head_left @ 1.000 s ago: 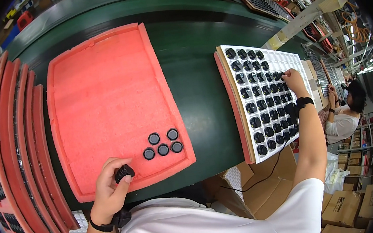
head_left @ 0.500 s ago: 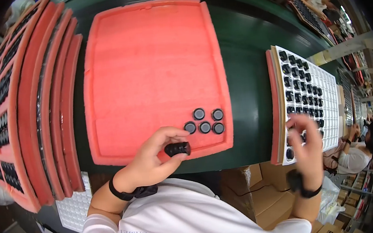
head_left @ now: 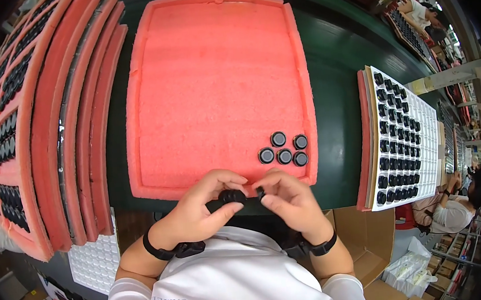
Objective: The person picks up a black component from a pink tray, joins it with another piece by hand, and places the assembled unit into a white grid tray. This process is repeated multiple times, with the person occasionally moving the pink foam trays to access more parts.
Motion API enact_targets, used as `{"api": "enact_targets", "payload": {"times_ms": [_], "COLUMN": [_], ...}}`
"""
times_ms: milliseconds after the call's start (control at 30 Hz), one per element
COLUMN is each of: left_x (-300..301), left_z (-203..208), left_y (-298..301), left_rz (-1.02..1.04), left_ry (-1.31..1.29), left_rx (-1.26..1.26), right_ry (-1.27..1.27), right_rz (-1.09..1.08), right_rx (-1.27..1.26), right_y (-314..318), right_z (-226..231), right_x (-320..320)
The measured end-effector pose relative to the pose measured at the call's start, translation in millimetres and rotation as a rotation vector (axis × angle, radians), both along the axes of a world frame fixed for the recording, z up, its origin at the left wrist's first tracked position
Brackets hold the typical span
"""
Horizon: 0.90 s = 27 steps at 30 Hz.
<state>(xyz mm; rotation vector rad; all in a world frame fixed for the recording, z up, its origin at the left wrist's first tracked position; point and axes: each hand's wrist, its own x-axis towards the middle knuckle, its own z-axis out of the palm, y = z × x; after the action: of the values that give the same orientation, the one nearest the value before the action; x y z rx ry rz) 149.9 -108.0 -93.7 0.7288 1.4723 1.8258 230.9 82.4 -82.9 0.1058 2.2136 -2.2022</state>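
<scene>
In front of my chest, my left hand pinches a short black ribbed cylinder between thumb and fingers. Close by on its right, my right hand is closed on a small black piece, mostly covered by the fingertips. A narrow gap separates the two parts. Both hands are at the near edge of a pink foam tray. Several black round parts with grey tops, one of them a black round part, stand in its near right corner.
On the right, a white compartment tray holds rows of small black pieces, its right-hand pockets bare. A tall stack of pink foam trays filled with black parts rises at left. Beneath lies a green tabletop. Cardboard boxes stand below; co-workers sit at right.
My right hand has come from the white tray to beside my left hand, bringing a small black piece. My left hand keeps the cylinder. The view has shifted slightly.
</scene>
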Motion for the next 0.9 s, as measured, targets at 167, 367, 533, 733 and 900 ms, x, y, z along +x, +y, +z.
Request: {"api": "enact_targets", "payload": {"times_ms": [167,367,533,733,900], "left_x": [-11,-11,-12,-8,-14], "left_z": [1,5,2,5,12], "left_y": [-13,-13,-11,2,3], "left_rz": [0.045,0.074,0.046,-0.078,-0.117], "left_ry": [-0.132,-0.132,-0.160,-0.260,-0.241], "left_rx": [-0.011,-0.039,-0.040,0.017,0.116], "right_ry": [0.125,0.330,0.452,0.659,0.370], "right_rz": [-0.173,-0.121,-0.003,0.086,-0.051], "right_rx": [0.695,1.177,0.685,0.709,0.034], "right_y": [18,16,-1,-3,-1], "right_z": [3,-7,12,9,8], "right_x": [-19,-32,-19,-17,-7]}}
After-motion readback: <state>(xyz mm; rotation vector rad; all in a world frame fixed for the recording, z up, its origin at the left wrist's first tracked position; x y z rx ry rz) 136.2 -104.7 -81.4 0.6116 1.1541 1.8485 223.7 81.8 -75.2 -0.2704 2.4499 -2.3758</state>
